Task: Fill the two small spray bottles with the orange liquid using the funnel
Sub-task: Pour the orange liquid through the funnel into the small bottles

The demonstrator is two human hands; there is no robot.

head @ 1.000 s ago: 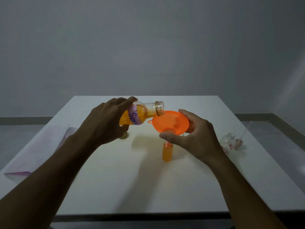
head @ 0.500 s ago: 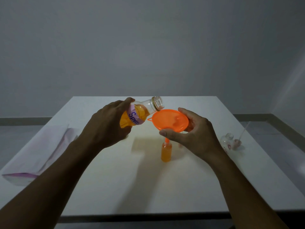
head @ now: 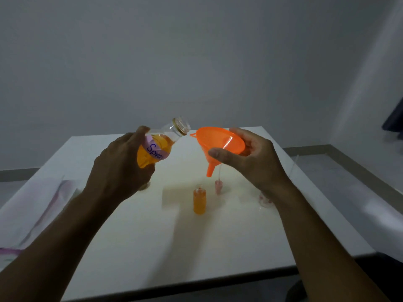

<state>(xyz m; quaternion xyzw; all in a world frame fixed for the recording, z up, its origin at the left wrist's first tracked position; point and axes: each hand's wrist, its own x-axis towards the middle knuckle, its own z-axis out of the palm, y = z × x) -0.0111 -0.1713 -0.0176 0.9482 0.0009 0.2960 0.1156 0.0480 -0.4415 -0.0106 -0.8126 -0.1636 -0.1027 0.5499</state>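
1. Spray bottle (head: 199, 202), orange to the neck, stands upright on the table (head: 152, 247) between the two forearms.
2. Above it the funnel (head: 220, 142) hangs tilted in the air, its spout clear of the bottle's neck. The right hand (head: 255, 164) pinches its bowl, thumb in front and fingers curled behind.
3. Fingers of the left hand (head: 120, 168) wrap the big bottle (head: 161, 144), tilted mouth-up near the funnel's rim, not touching it.
4. Just behind the spray bottle lies a pump head (head: 218, 186). The right wrist half hides a second bottle (head: 265, 201).
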